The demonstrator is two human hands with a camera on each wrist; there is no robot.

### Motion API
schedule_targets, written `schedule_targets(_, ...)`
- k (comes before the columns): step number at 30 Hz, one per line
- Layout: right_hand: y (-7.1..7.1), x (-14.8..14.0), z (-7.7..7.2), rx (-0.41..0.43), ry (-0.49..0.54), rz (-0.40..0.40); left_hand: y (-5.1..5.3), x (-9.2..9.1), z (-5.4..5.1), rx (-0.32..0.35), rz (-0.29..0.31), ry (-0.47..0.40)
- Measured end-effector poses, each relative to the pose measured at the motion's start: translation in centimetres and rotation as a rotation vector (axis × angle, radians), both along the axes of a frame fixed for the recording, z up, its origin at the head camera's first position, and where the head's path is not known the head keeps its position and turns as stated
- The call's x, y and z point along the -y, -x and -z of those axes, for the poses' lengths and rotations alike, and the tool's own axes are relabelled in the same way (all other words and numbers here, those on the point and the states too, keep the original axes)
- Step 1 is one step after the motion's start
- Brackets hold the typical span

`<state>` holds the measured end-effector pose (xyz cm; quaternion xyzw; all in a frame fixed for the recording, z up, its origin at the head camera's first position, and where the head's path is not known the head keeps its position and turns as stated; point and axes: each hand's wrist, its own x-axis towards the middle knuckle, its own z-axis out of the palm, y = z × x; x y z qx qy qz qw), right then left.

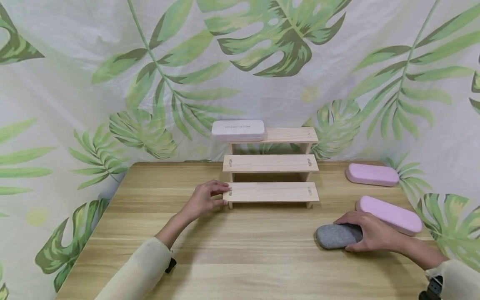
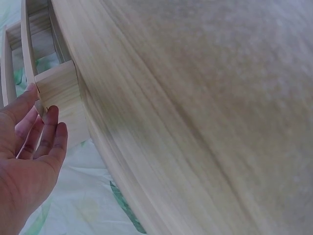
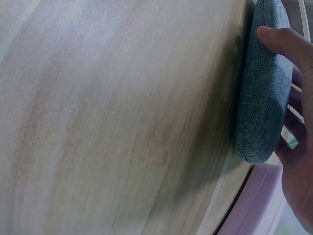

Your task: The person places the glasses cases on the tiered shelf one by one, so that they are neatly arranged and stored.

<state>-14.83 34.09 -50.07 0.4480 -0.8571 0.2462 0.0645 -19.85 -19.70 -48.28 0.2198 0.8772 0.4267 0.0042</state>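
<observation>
A three-tier wooden stepped stand (image 1: 271, 192) stands on the table, a white glasses case (image 1: 238, 130) lying on the left of its top step. My left hand (image 1: 205, 200) holds the left end of the lowest step between thumb and fingers; the left wrist view shows the hand (image 2: 32, 147) at the board's edge. With thumb and fingers along its sides, my right hand (image 1: 375, 233) grips a grey fabric glasses case (image 1: 335, 236) low over the table. That case (image 3: 264, 93) shows the thumb across it in the right wrist view. Whether it touches the table I cannot tell.
Two pink glasses cases lie at the table's right: one (image 1: 372, 174) near the back edge, another (image 1: 390, 214) just behind my right hand. The wooden table (image 1: 247, 266) ends at a leaf-patterned sheet (image 1: 180, 50) hanging behind and around it.
</observation>
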Motion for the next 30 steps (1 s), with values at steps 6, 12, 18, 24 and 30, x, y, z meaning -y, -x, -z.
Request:
schedule_targets(6, 0.1, 0.3, -0.4, 0.01, -0.011, 0.004, 0.1, 0.0, -0.2, -0.013, 0.005, 0.008)
schedule_targets(12, 0.5, 0.7, -1.1, -0.01, 0.007, -0.016, 0.1, 0.0, 0.0, -0.006, 0.006, 0.004)
schedule_targets(18, 0.8, 1.0, -1.8, -0.01, -0.004, -0.012, 0.0, 0.0, 0.1, -0.009, 0.0, 0.004)
schedule_targets(24, 1.2, 1.4, -2.9, -0.017, -0.039, 0.011, 0.0, 0.0, 0.2, -0.011, -0.002, 0.007)
schedule_targets(30, 2.1, 1.9, -4.0, -0.062, -0.044, 0.002, 0.0, 0.1, 0.2, -0.018, 0.004, 0.005)
